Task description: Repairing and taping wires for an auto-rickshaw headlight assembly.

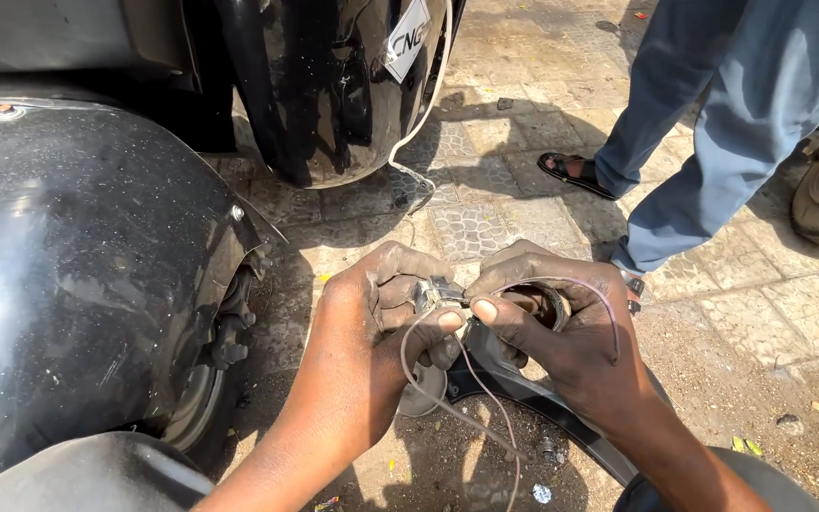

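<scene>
Two grease-stained bare hands are seen from above, held together over a paved ground of patterned stone. The left hand (392,296) is closed around a small metal fitting (433,292), which is pinched between thumb and fingers. The right hand (561,327) is closed too: its thumb and forefinger are pressed against the fitting from the right, while a round dark lamp socket (540,301) is cupped in its palm. A thin grey wire (447,403) is looped from the fitting down toward the viewer and arched over the back of the right hand. The fitting lies between the two thumbs, its long axis running left to right, equally near both hands. A black mudguard (87,275) fills the left edge of the view. A person's blue trouser legs (713,123) and a sandal (575,173) are seen at the upper right.
</scene>
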